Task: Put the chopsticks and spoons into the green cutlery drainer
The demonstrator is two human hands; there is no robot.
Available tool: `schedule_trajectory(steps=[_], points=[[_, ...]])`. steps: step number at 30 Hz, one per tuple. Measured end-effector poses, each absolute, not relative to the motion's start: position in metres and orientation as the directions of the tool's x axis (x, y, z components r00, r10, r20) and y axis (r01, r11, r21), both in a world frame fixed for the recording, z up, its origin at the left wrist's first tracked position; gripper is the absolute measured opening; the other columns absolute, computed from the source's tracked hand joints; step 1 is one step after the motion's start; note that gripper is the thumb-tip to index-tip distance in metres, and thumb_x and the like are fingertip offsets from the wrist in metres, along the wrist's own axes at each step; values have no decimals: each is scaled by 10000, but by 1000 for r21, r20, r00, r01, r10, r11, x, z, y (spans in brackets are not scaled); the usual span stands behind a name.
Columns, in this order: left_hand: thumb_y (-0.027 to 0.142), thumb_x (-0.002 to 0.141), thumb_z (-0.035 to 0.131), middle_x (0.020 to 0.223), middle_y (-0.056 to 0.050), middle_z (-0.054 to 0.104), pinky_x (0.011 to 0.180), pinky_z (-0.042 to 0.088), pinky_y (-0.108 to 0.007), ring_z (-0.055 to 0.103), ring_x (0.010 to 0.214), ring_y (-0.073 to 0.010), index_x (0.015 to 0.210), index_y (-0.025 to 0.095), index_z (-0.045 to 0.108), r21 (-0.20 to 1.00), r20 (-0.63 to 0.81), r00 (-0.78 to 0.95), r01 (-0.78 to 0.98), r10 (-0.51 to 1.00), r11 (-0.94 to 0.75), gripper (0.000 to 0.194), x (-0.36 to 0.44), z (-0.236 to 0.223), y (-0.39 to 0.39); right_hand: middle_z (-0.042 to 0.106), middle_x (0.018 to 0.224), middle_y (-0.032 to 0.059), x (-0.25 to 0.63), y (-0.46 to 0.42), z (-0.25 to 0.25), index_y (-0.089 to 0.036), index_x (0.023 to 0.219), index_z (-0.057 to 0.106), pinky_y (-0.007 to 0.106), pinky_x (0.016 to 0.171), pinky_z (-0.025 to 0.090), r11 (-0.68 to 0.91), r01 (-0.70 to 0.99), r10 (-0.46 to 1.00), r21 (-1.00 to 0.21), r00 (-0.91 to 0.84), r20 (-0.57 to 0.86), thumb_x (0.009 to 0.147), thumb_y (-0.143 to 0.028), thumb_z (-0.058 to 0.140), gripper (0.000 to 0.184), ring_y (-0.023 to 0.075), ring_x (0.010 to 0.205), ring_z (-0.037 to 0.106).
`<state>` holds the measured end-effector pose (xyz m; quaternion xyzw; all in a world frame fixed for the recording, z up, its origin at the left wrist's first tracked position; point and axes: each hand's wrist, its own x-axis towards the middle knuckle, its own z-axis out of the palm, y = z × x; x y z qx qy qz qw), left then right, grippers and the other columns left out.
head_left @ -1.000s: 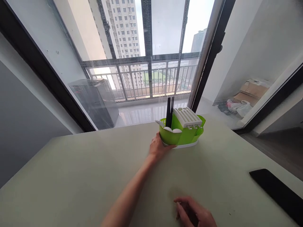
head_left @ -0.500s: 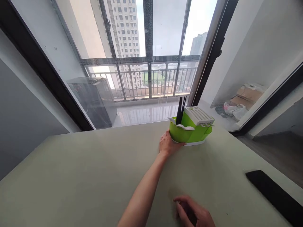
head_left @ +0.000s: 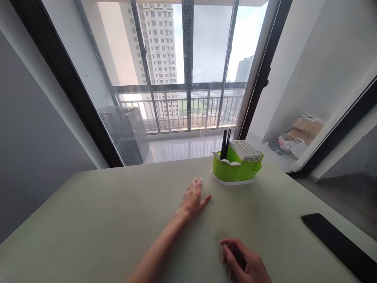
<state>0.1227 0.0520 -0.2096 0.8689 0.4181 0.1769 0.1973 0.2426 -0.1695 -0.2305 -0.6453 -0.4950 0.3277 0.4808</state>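
Here you are at the pale tabletop (head_left: 118, 220), with the green caddy (head_left: 226, 171) standing upright near its far edge, right of centre, on its white base (head_left: 232, 183). Your left hand (head_left: 192, 198) reaches forward, just short of the caddy and clear of it: the grip is spread, fingers pointing toward the far edge, thumb stuck out to the right, nothing in it. Whether that palm rests on the tabletop or floats a touch above, you cannot tell from here. Down at the near side, your right hand (head_left: 246, 261) is curled, thumb and forefinger drawn close to each other; whether this grip is pressed together or pinches something small, you cannot tell, as the inside is in shadow. Look at the load in the caddy: black sticks (head_left: 224, 146) rise at the back of its left compartment, white spoons (head_left: 235, 163) lean over the front rim, and a white slotted rack (head_left: 245, 150) caps the taller part on the right, small hooks along its front. Over to your right, a long black object (head_left: 335, 237) lies flat on the tabletop, running out of the picture, well apart from both hands. Beyond the glass, a grey cabinet (head_left: 126, 133) stands on the tiled floor (head_left: 173, 150).
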Motion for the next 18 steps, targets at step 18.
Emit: schedule_trajectory(steps=[18], points=[[326,1046,407,1624,19,418,1267,338,-457,385,1518,-211,1537,314,482,259,220,570,749,792,-610,497,-67,-197,-13,694,664,-12,237,-170,-235,-229,948,722,235,531,483,-16,363,946,-932,307,104,935,-708,478,537,151,510,606]])
